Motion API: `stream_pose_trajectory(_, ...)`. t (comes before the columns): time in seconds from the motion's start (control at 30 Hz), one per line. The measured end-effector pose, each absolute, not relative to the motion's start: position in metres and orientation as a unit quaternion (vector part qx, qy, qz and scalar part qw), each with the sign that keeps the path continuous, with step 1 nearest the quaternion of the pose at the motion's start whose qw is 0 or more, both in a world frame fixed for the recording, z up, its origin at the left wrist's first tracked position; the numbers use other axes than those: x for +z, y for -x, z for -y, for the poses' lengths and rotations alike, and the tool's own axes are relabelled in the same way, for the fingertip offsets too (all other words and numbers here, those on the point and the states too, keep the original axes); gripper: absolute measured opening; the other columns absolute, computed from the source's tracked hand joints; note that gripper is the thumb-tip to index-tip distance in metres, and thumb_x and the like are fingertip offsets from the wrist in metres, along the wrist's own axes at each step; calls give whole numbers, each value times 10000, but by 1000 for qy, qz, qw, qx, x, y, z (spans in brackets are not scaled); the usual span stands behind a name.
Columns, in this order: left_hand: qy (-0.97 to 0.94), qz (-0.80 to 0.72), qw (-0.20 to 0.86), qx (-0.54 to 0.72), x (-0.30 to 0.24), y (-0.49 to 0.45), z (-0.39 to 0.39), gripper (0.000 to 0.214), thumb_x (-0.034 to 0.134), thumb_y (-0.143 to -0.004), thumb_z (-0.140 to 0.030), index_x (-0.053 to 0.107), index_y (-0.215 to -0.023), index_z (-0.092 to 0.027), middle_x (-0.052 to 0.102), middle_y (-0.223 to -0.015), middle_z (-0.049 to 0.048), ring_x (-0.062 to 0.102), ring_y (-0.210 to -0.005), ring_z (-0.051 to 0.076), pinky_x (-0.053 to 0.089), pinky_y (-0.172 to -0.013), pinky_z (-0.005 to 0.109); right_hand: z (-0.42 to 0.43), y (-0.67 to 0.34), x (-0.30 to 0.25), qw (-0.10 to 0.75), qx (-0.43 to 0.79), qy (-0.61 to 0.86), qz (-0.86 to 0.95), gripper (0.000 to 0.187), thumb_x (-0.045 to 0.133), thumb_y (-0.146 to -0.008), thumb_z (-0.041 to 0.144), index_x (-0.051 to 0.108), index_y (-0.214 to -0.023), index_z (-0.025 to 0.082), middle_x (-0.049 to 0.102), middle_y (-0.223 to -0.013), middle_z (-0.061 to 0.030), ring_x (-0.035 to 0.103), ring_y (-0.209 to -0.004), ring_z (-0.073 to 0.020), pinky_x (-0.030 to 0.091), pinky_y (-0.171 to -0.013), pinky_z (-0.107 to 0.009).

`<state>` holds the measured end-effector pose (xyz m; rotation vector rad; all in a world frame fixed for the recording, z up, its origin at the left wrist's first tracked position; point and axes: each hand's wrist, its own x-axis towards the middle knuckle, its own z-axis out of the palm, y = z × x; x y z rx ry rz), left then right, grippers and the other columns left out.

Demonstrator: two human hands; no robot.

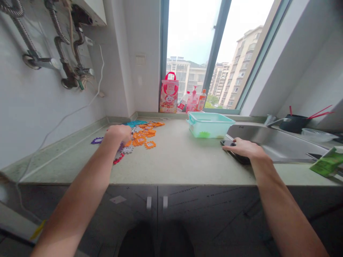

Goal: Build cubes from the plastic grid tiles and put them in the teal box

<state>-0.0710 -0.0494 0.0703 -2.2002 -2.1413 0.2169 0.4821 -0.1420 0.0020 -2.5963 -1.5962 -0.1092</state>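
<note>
My left hand [118,134] is over the left side of a spread of colourful plastic pieces, its fingers curled closed. Whatever is inside its fingers is hidden. Orange toothed-edge pieces [144,135] lie just right of it, teal ones [135,123] behind, and a purple one [97,140] to its left. Grey-white [127,150] and red pieces [118,159] sit nearer the front. My right hand [248,148] grips a flat black object that looks like a smartphone [239,158], beside the sink, with thumb and fingers around its far end.
A translucent mint plastic box [211,125] holding something green stands before the window. The steel sink [278,142] is at the right, with a dark pot [293,123] behind it and a green packet [327,162] nearby. Bottles [193,101] and a pink bag [169,95] line the sill.
</note>
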Motion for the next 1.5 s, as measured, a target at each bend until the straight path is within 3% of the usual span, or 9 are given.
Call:
stream_pose_trajectory(0.27, 696, 710, 37, 106, 79, 55, 64, 402, 855, -503, -199, 840, -900, -260, 819, -1109, 105, 751, -1025, 345, 586, -813, 355, 133, -493, -3, 74, -26, 847, 526, 951, 673, -703, 840, 635, -1442, 243, 724, -1336, -202, 704, -1170, -452, 557, -919, -546)
stream_pose_trajectory(0.43, 705, 701, 37, 94, 79, 55, 62, 382, 904, -549, -340, 855, -924, -283, 826, -1100, 91, 752, -1027, 328, 586, -818, 339, 143, -481, 6, 74, -42, 851, 519, 944, 654, -708, 871, 646, -1425, 256, 725, -1321, -212, 695, -1164, -471, 549, -923, -573)
stream_pose_trajectory(0.7, 768, 636, -11, 66, 60, 62, 35, 316, 875, -602, -462, 849, -874, -303, 837, -995, 40, 760, -921, 256, 545, -780, 277, 135, -485, 7, 54, -10, 837, 544, 857, 657, -777, 743, 605, -1510, 300, 691, -1407, -165, 679, -1218, -428, 540, -948, -523)
stream_pose_trajectory(0.87, 833, 553, -33, -1, 45, 48, 26, 333, 763, -716, -595, 834, -841, -295, 829, -949, 33, 746, -887, 223, 523, -762, 252, 144, -463, -1, 43, -83, 855, 510, 771, 546, -896, 708, 628, -1474, 205, 655, -1380, -243, 646, -1254, -425, 517, -968, -529)
stream_pose_trajectory(1.0, 844, 534, 9, -54, 44, 41, 30, 418, 614, -847, -667, 828, -932, -319, 824, -997, 33, 746, -924, 218, 518, -785, 247, 150, -428, -8, 42, -201, 807, 553, 548, 564, -961, 532, 706, -1329, 152, 681, -1300, -263, 620, -1241, -431, 501, -974, -542)
stream_pose_trajectory(1.1, 815, 569, 63, -86, 45, 45, 29, 379, 562, -910, -551, 819, -1072, -325, 821, -1084, 47, 747, -983, 228, 526, -840, 261, 147, -399, -12, 55, -203, 696, 687, 385, 510, -1026, 392, 731, -1264, 187, 742, -1227, -207, 654, -1189, -361, 503, -988, -462)
stream_pose_trajectory(1.27, 804, 588, 74, -44, 40, 56, 19, 454, 644, -790, -273, 797, -1216, -314, 777, -1287, 58, 707, -1184, 242, 524, -958, 247, 120, -347, -17, 135, -153, 493, 846, 366, 514, -1061, 405, 724, -1274, 195, 752, -1219, -151, 676, -1161, -312, 479, -1059, -424)
stream_pose_trajectory(1.4, 824, 564, 41, -38, 33, 52, 16, 412, 612, -822, -248, 797, -1189, -273, 781, -1260, 64, 721, -1142, 231, 534, -968, 253, 69, -297, -24, 242, -27, 418, 875, 394, 542, -1062, 430, 646, -1392, 241, 695, -1332, -116, 697, -1141, -247, 498, -1056, -382)
stream_pose_trajectory(1.5, 851, 519, 29, -81, 27, 43, 16, 382, 586, -884, -285, 779, -1210, -235, 775, -1261, 74, 728, -1107, 214, 543, -961, 251, 29, -258, -24, 293, 48, 428, 854, 472, 489, -1086, 486, 587, -1466, 224, 601, -1474, -143, 680, -1216, -241, 471, -1121, -393)
